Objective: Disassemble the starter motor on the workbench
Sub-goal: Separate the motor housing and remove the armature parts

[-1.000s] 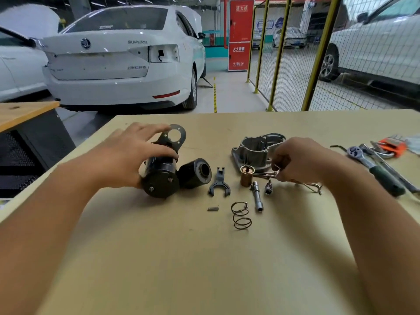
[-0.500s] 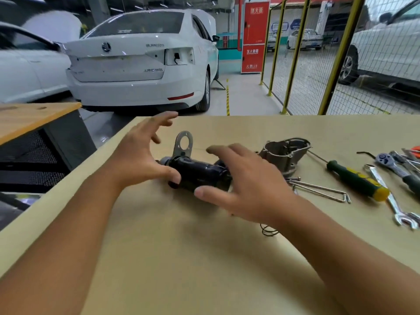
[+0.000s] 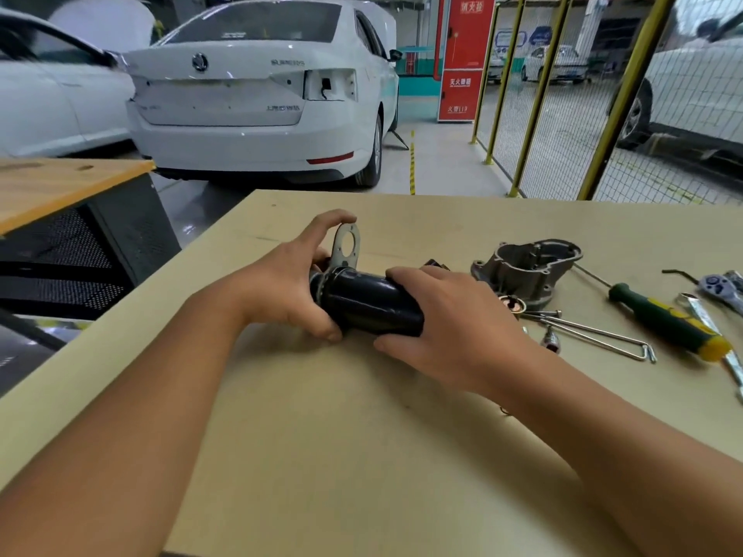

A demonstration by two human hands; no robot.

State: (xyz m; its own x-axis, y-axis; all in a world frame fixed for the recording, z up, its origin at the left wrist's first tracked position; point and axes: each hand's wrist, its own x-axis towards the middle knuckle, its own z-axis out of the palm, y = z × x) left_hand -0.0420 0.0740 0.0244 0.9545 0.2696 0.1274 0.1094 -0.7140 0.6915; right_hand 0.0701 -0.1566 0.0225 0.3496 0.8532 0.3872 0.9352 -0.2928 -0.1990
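While the black motor body [image 3: 372, 307] lies sideways on the workbench [image 3: 362, 456], both hands wrap it: left hand [image 3: 289, 291] curls round the bracket end, forefinger atop the metal bracket [image 3: 346, 247], right hand [image 3: 454, 327] clamps the other end, likely bracing to pull it apart. Aluminium housing [image 3: 526, 269] and screwdriver [image 3: 667, 321] wait well right, out of the way.
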